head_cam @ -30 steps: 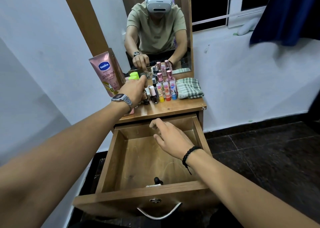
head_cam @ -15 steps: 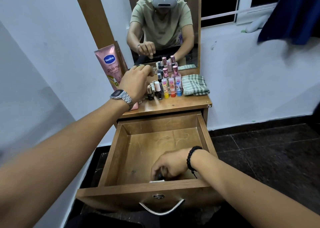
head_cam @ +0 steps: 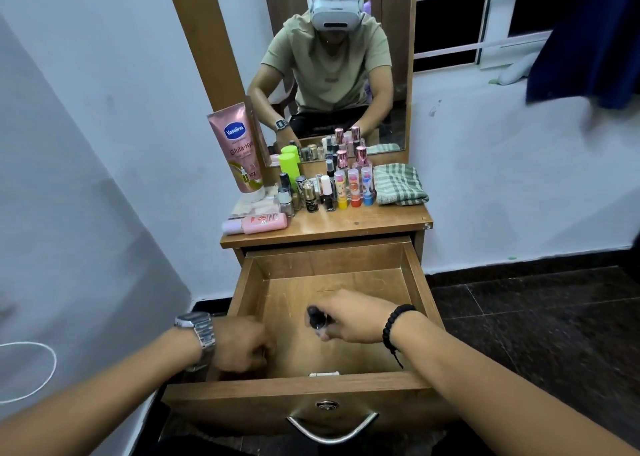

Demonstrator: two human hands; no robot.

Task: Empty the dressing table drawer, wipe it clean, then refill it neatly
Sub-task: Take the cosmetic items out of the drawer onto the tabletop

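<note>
The wooden drawer point(head_cam: 419, 282) of the dressing table stands pulled out, its floor mostly bare. My right hand point(head_cam: 353, 317) is inside it near the front and grips a small dark-capped bottle point(head_cam: 316, 318). My left hand point(head_cam: 242, 346) is down in the drawer's front left corner with curled fingers; whatever lies under them is hidden. A folded green checked cloth point(head_cam: 398, 184) sits on the tabletop's right side. Beside it stand coloured lip balms point(head_cam: 353, 188), several small bottles point(head_cam: 304, 196), a green bottle point(head_cam: 289, 166) and a pink Vaseline tube point(head_cam: 239, 147).
A pink bottle point(head_cam: 258, 223) lies near the tabletop's left front edge. The mirror point(head_cam: 332, 75) rises behind the items. A metal handle point(head_cam: 332, 428) hangs on the drawer front. Dark tiled floor point(head_cam: 536, 317) spreads to the right, a white cable point(head_cam: 34, 369) loops at left.
My left hand came down from the tabletop into the drawer's front left corner. My right hand has lifted the small bottle off the drawer floor.
</note>
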